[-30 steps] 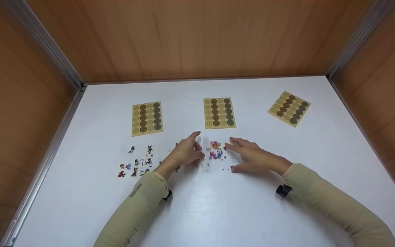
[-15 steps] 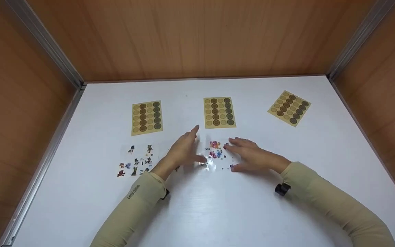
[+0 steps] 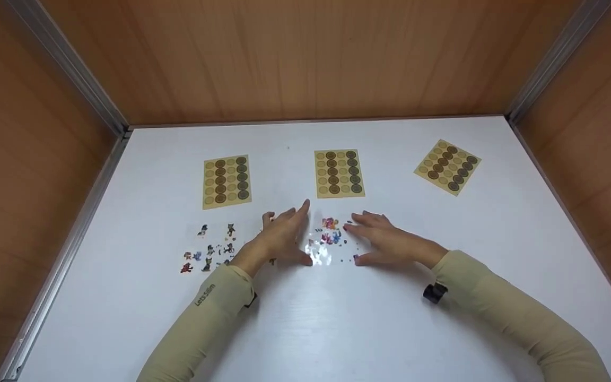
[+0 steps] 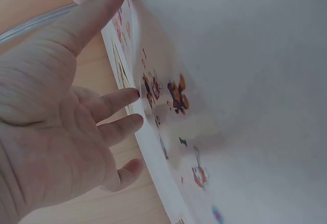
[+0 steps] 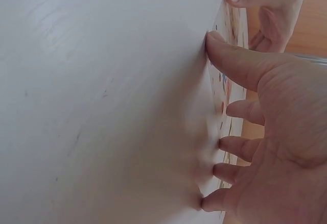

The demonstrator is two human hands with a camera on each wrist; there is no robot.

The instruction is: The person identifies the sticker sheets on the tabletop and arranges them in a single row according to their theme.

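Left hand (image 3: pixel 281 239) and right hand (image 3: pixel 385 240), each grip spread and unclenched, flank the clear sticker sheet (image 3: pixel 331 238) on the counter (image 3: pixel 305 329). Aligning seems underway; the next move likely needs gentle nudging.

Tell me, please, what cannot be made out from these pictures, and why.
Head: part of the middle sticker sheet, hidden by the left hand.
Head: part of the right sticker sheet, washed out by glare.
Head: fine detail on the golden sheets, too small.
Left wrist: part of the left hand, cut off by the left edge.
Right wrist: small prints, blurred and seen nearly edge-on.
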